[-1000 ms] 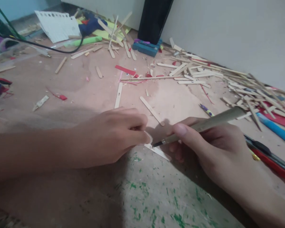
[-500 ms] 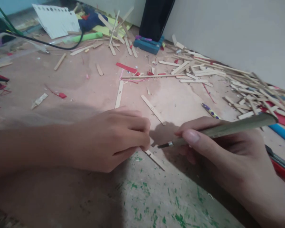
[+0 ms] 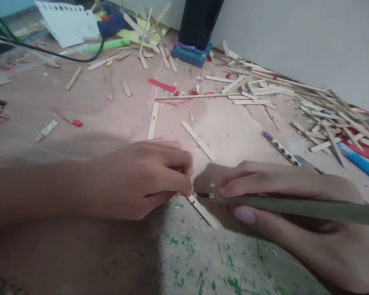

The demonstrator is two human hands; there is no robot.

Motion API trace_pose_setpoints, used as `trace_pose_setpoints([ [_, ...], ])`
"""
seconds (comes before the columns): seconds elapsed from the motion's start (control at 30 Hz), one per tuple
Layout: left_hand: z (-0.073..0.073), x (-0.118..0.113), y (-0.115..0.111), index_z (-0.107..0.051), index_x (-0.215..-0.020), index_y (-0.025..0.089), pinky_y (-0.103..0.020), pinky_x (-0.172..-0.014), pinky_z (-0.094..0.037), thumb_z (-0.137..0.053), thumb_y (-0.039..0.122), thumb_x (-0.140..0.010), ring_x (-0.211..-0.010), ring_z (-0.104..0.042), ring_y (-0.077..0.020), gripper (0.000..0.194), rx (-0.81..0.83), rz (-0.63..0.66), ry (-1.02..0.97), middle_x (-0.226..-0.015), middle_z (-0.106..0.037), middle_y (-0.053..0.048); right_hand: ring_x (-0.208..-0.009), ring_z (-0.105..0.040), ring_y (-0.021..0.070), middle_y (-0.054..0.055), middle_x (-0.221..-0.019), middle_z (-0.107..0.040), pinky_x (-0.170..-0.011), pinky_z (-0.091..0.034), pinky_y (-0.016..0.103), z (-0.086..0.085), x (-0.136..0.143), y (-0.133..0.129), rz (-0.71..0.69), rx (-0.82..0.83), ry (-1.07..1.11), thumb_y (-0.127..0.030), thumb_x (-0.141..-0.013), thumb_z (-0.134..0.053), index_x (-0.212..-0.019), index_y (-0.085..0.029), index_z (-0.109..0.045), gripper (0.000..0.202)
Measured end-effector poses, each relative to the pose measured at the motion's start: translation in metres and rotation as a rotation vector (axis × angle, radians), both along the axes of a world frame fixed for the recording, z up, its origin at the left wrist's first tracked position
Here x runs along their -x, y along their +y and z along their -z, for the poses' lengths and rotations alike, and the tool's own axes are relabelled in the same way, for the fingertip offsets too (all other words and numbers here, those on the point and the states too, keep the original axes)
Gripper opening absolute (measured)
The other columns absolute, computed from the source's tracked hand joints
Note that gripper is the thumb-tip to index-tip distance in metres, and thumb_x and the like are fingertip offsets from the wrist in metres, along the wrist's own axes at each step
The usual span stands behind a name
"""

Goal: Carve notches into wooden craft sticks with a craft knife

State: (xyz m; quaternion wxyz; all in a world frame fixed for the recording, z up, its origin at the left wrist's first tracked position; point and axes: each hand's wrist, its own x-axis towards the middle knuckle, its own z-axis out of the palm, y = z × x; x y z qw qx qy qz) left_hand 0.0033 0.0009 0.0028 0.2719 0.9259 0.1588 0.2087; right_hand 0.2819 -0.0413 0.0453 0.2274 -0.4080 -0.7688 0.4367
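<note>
In the centre, my left hand (image 3: 153, 176) is closed, with its fingers pinched on a popsicle stick (image 3: 204, 213) that slants down to the right and has dark marks near the fingertips. The stick's upper end is hidden under the hand. My right hand (image 3: 283, 213) grips a slim tool (image 3: 279, 205) with a long greyish-green handle, a metal collar and a thin dark tip. This tip is at the stick, close to my left fingertips; whether it touches is unclear. Another popsicle stick (image 3: 153, 121) with a dark mark lies just beyond my left hand, and a loose stick (image 3: 198, 141) lies nearby.
A heap of popsicle sticks (image 3: 322, 127) lies at the right beside a blue tube (image 3: 359, 164) and a dotted pencil (image 3: 281, 149). A black upright object (image 3: 199, 24) on a blue base (image 3: 189, 55) stands at the wall. Torn white paper (image 3: 67, 24) and a dark cable (image 3: 76, 60) are back left.
My right hand has turned the tool so its handle lies flatter and points right, and its tip has moved left to the stick. My left hand stays nearly in place; the stick is slightly tilted.
</note>
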Motion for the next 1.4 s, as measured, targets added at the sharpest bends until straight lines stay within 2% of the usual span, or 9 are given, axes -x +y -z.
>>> trace_pose_setpoints([
  [0.27, 0.002, 0.000, 0.001, -0.075, -0.099, 0.017, -0.028, -0.090, -0.046, -0.052, 0.003, -0.104, -0.097, -0.063, -0.0161, 0.028, -0.057, 0.019, -0.033, -0.101, -0.072, -0.004, -0.091, -0.079, 0.0177, 0.002, -0.107, -0.084, -0.073, -0.067, 0.023, 0.001, 0.001, 0.004, -0.037, 0.061, 0.031, -0.030, -0.094, -0.082, -0.101, -0.028, -0.086, 0.008],
  [0.67, 0.003, -0.001, 0.001, -0.074, -0.103, 0.017, -0.028, -0.091, -0.047, -0.049, -0.002, -0.103, -0.100, -0.063, -0.0179, 0.031, -0.083, 0.043, -0.011, -0.102, -0.072, -0.004, -0.097, -0.079, 0.0179, 0.002, -0.112, -0.083, -0.078, -0.066, 0.024, 0.000, -0.001, 0.003, -0.076, -0.015, -0.028, -0.029, -0.097, -0.079, -0.103, -0.029, -0.085, 0.009],
  [0.8, 0.002, -0.001, 0.001, -0.076, -0.104, 0.017, -0.026, -0.089, -0.048, -0.052, 0.002, -0.105, -0.096, -0.066, -0.0161, 0.029, -0.040, 0.005, -0.020, -0.101, -0.073, -0.004, -0.089, -0.079, 0.0181, 0.003, -0.108, -0.084, -0.069, -0.065, 0.025, 0.002, -0.001, 0.005, -0.042, 0.038, 0.011, -0.030, -0.095, -0.081, -0.102, -0.029, -0.086, 0.009],
  [0.93, 0.001, -0.002, 0.001, -0.078, -0.106, 0.018, -0.023, -0.087, -0.049, -0.054, 0.008, -0.107, -0.095, -0.070, -0.0141, 0.027, 0.041, -0.038, -0.032, -0.103, -0.075, -0.003, -0.094, -0.080, 0.0235, 0.004, -0.112, -0.085, -0.075, -0.067, 0.032, 0.010, -0.008, 0.008, 0.053, 0.157, -0.006, -0.038, -0.093, -0.084, -0.108, -0.034, -0.088, 0.016],
  [1.03, 0.000, -0.002, 0.003, -0.079, -0.106, 0.018, -0.022, -0.089, -0.048, -0.055, 0.010, -0.108, -0.098, -0.071, -0.0138, 0.026, 0.085, -0.060, -0.023, -0.104, -0.077, -0.002, -0.083, -0.078, 0.0243, 0.007, -0.112, -0.085, -0.060, -0.063, 0.032, 0.015, -0.014, 0.009, 0.148, 0.283, -0.008, -0.043, -0.091, -0.085, -0.114, -0.032, -0.088, 0.025],
  [1.13, -0.003, -0.002, 0.004, -0.080, -0.102, 0.018, -0.022, -0.091, -0.048, -0.055, 0.008, -0.107, -0.100, -0.072, -0.0137, 0.027, 0.097, -0.073, -0.012, -0.102, -0.079, -0.001, -0.068, -0.073, 0.0243, 0.010, -0.096, -0.084, -0.051, -0.059, 0.034, 0.017, -0.013, 0.008, 0.217, 0.376, 0.048, -0.044, -0.085, -0.089, -0.109, -0.030, -0.089, 0.028],
  [1.23, -0.005, -0.003, 0.005, -0.080, -0.102, 0.018, -0.022, -0.092, -0.048, -0.053, 0.007, -0.106, -0.101, -0.072, -0.0141, 0.029, 0.089, -0.060, -0.007, -0.102, -0.079, 0.000, -0.054, -0.065, 0.0205, 0.004, -0.071, -0.077, -0.046, -0.053, 0.033, 0.017, -0.003, 0.007, 0.352, 0.400, 0.140, -0.041, -0.079, -0.094, -0.095, -0.033, -0.086, 0.020],
  [1.3, -0.006, -0.003, 0.004, -0.080, -0.103, 0.018, -0.023, -0.093, -0.048, -0.054, 0.007, -0.106, -0.102, -0.072, -0.0154, 0.029, 0.091, -0.070, 0.020, -0.103, -0.079, -0.001, -0.045, -0.056, 0.0163, 0.000, -0.057, -0.067, -0.041, -0.045, 0.028, 0.017, 0.005, 0.005, 0.461, 0.384, 0.226, -0.037, -0.076, -0.096, -0.087, -0.032, -0.082, 0.019],
  [1.4, -0.006, -0.003, 0.004, -0.081, -0.101, 0.017, -0.025, -0.093, -0.047, -0.057, 0.007, -0.104, -0.102, -0.071, -0.0166, 0.027, 0.085, -0.109, 0.034, -0.103, -0.079, -0.002, -0.040, -0.055, 0.0147, 0.000, -0.052, -0.064, -0.036, -0.038, 0.025, 0.013, 0.006, 0.003, 0.545, 0.324, 0.301, -0.036, -0.072, -0.100, -0.083, -0.028, -0.083, 0.022],
])
